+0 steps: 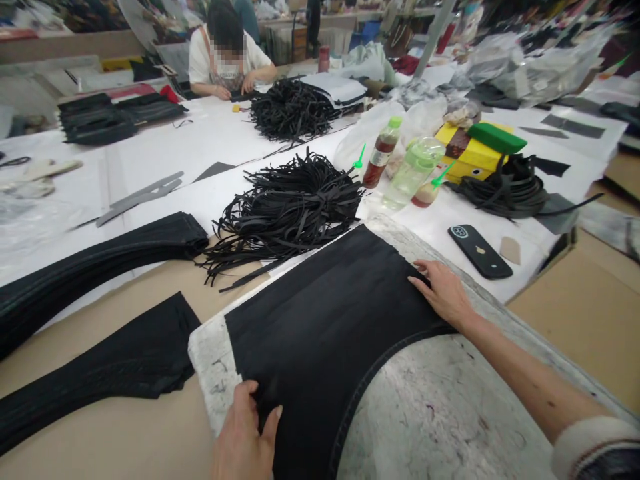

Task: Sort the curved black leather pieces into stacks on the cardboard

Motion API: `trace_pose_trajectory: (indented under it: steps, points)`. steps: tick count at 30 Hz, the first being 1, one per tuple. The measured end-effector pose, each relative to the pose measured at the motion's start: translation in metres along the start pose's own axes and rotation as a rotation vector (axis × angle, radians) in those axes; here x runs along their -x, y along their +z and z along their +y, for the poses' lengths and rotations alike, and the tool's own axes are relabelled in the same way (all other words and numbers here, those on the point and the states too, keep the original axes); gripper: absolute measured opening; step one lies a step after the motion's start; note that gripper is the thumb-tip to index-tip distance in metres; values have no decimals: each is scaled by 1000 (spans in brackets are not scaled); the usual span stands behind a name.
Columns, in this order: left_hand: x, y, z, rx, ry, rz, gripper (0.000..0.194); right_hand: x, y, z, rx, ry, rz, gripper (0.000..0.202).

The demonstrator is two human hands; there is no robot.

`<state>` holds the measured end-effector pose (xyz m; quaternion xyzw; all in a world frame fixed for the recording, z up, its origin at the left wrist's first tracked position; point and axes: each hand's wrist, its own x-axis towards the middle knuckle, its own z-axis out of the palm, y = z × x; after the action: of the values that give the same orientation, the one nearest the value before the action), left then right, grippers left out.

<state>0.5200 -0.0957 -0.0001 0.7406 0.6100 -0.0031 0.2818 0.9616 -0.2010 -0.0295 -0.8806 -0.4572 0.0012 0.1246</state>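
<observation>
A black fabric panel [320, 307] with a curved, stitched lower edge lies flat on a pale, stained work board [425, 407]. My left hand [245, 433] rests on the panel's near left edge, thumb and index finger spread apart on the black surface. At the panel's right edge, my right hand [443, 293] touches the fabric with its thumb and fingers apart. Part of the left hand runs out of the bottom of the view.
Stacked black pieces [100, 367] lie left of the board. Behind it sit a heap of black strips [300, 207], a red-brown drink bottle [381, 153], a clear green-lidded bottle [415, 170] and a phone [479, 251]. Across the table, a person [230, 53] works.
</observation>
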Motion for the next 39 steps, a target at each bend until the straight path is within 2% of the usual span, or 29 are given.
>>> trace_pose_trajectory:
  steps: [2, 5, 7, 9, 11, 14, 18, 21, 27, 39]
  points:
    - [5, 1, -2, -32, 117, 135, 38, 5, -7, -15, 38, -25, 52, 34]
    - [10, 5, -1, -49, 445, 315, 31, 20, -21, -55, -28, -182, 18, 28]
    - [10, 7, 3, -49, 662, 291, 32, 35, -29, -89, -112, -340, -107, 27]
    - [6, 9, 7, -46, 766, 184, 41, 50, -33, -123, -151, -480, -235, 27]
    - [-1, 7, 11, -31, 749, 78, 47, 65, -35, -151, -188, -568, -292, 28]
    - [-13, -1, 11, 1, 672, -33, 51, 83, -29, -178, -223, -629, -328, 31]
    - [-24, -17, 4, 18, 676, -170, 59, 105, -16, -192, -207, -666, -346, 36]
    - [-29, -25, -2, 29, 691, -224, 63, 117, -11, -196, -215, -663, -331, 41]
    - [-37, -31, -12, 79, 725, -247, 66, 116, -9, -213, -237, -653, -351, 47]
    - [-44, -43, -30, 69, 748, -227, 63, 138, 8, -260, -262, -671, -355, 37]
